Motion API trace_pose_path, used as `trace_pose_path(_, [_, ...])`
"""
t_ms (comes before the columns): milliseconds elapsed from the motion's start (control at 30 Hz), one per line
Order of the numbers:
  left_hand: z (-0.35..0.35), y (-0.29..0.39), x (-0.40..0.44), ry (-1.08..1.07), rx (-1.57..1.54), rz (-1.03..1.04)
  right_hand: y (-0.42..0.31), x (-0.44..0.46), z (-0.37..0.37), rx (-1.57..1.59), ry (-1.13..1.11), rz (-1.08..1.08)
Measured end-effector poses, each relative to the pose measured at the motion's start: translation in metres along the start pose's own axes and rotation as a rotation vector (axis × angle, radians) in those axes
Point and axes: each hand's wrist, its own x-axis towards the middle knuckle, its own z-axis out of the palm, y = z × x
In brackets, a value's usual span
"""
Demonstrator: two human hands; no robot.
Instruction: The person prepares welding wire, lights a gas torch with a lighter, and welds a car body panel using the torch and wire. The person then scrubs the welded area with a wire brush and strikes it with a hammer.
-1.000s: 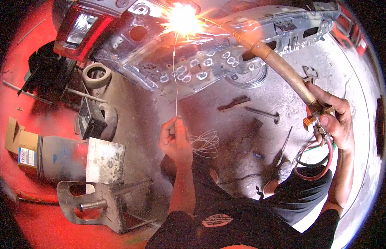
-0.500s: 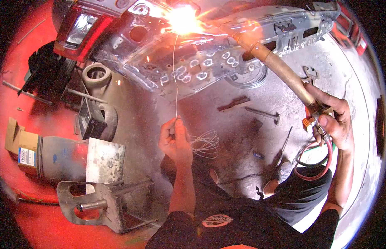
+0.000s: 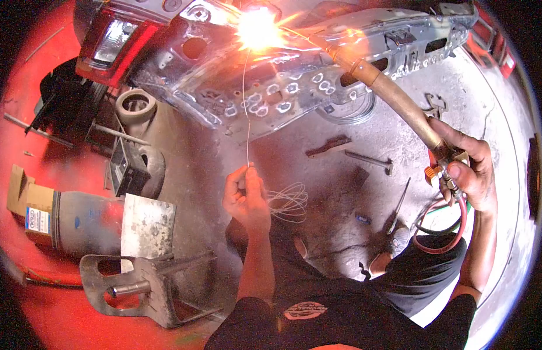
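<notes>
My left hand (image 3: 246, 195) pinches a thin wire rod (image 3: 246, 111) that runs upward to a bright flame (image 3: 258, 29); its far end is lost in the glare. A loose coil of wire (image 3: 289, 202) shows beside that hand. My right hand (image 3: 472, 172) is wrapped round the valve end of a brass torch (image 3: 399, 105), whose narrow tip points up and left into the flame. Red and green hoses (image 3: 439, 249) hang from the torch below this hand. The flame is against a bare metal vehicle panel (image 3: 271, 96) with many round weld marks.
A tail light (image 3: 116, 44) adjoins the panel at upper left. Metal parts (image 3: 154, 289), a grey cylinder (image 3: 87, 224) and a cardboard box (image 3: 37, 213) stand at left. On the floor lie a hammer-like tool (image 3: 369, 158), a thin pointed tool (image 3: 399, 207) and coiled wire (image 3: 355, 114).
The flare and sparks at the torch tip have changed shape slightly. Both hands hold nearly the same positions.
</notes>
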Motion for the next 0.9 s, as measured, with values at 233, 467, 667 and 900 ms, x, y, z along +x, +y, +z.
trace_pose_path(233, [0.0039, -0.003, 0.0012, 0.015, -0.002, 0.038, 0.0009, 0.0001, -0.0015, -0.008, -0.009, -0.004])
trace_pose_path(467, [-0.0008, -0.0013, 0.0004, -0.003, 0.016, -0.008, 0.0, -0.0005, -0.0011, -0.018, -0.019, -0.021])
trace_pose_path(667, [0.0033, -0.0021, 0.0009, 0.039, 0.007, -0.001, 0.0019, -0.0011, -0.0008, 0.004, -0.001, -0.016])
trace_pose_path(900, [0.0024, -0.0053, 0.0014, 0.027, 0.003, 0.036, -0.0024, -0.0015, 0.0006, 0.014, -0.025, 0.002])
